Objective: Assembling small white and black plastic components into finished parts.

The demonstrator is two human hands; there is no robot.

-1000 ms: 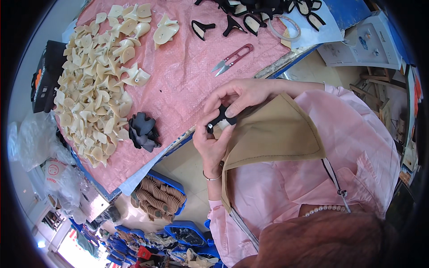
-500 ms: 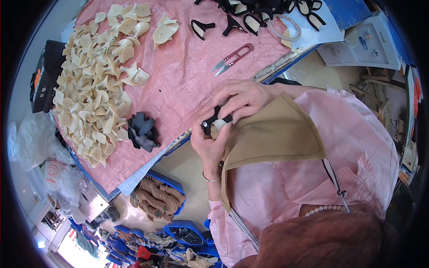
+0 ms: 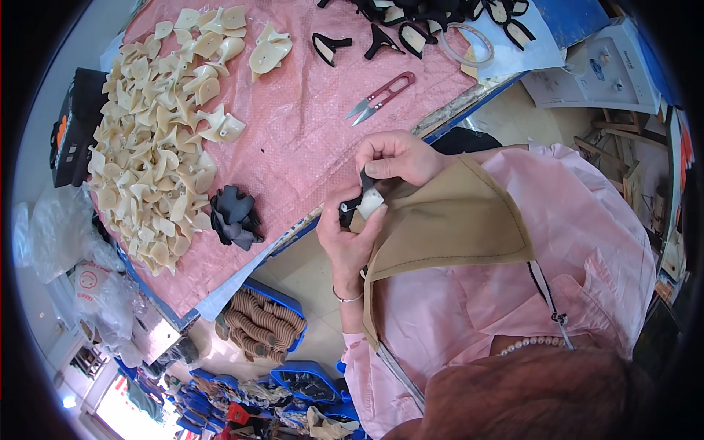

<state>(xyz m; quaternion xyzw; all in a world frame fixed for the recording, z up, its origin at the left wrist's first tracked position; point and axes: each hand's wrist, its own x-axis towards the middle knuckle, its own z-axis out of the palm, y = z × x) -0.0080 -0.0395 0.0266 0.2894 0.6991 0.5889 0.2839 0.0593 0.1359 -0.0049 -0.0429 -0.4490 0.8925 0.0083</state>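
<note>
A small cream-white plastic piece (image 3: 369, 200) with black fabric on it is held over the table's edge, in front of my apron. My left hand (image 3: 345, 233), with a bangle at the wrist, closes around it, thumb on the pale face. My right hand (image 3: 401, 158) is curled just above, thumb and finger pinching a black fabric flap (image 3: 367, 177) that stretches up from the piece. Most of the black fabric lies hidden behind the left fingers. On the table left of my hands sits a stack of black fabric pieces (image 3: 235, 217).
A large heap of cream curved plastic pieces (image 3: 150, 147) covers the left of the pink-sheeted table (image 3: 301, 117). Red-handled thread snips (image 3: 381, 97) lie beyond my hands. Black-edged pieces (image 3: 418, 39) and a tape ring (image 3: 469, 45) are at the back. A blue crate (image 3: 297, 304) of striped gloves stands below.
My right hand has drawn up and away from the left, pulling the black fabric flap. More of the pale piece's face shows now. My left hand has shifted slightly.
</note>
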